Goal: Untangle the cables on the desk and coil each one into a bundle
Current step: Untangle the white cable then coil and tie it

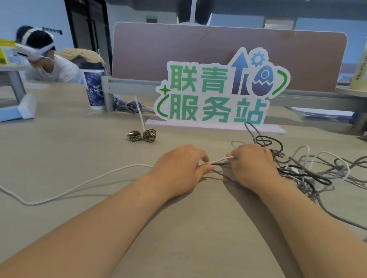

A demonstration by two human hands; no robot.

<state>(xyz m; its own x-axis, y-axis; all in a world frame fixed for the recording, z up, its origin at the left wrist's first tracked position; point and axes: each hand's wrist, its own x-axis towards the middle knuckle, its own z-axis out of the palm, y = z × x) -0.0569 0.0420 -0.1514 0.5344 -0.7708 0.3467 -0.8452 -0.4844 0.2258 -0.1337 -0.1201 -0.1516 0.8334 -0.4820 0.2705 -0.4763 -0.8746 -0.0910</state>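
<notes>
One olive braided cable bundle (142,136) lies coiled, upper centre. The left hand (180,169) and right hand (252,165) both pinch the thin white cable (221,159) at centre frame. The grey, black and white tangle (309,171), centre right, is not yet sorted.

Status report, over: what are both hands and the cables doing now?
Left hand and right hand both pinch the white cable. One braided bundle already coiled. Tangle of grey, black, white cables beside right hand, unsorted.
</notes>
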